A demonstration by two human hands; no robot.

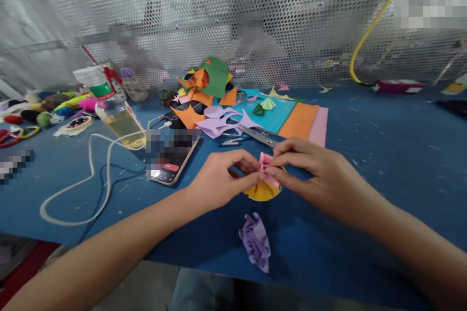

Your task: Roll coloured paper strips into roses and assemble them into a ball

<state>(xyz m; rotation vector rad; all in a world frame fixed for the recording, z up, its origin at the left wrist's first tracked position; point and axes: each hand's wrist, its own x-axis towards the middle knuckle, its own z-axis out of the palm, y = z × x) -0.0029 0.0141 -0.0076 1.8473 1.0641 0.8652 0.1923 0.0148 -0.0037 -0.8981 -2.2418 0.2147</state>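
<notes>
Blue table (368, 126) ended just nearside of purple paper (255, 243) | open surface rightward of it | beyond it, I saw left hand (219, 177), right hand (317, 170) pinching folded pink paper (264, 158)

Both hands (263, 167) pinch folded pink paper (265, 158) above a yellow paper piece (261, 191).

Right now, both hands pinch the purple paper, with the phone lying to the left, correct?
No: the head view shows the left hand and right hand pinching pink paper; the crumpled purple paper lies on the table. The phone does lie to the left.
</notes>
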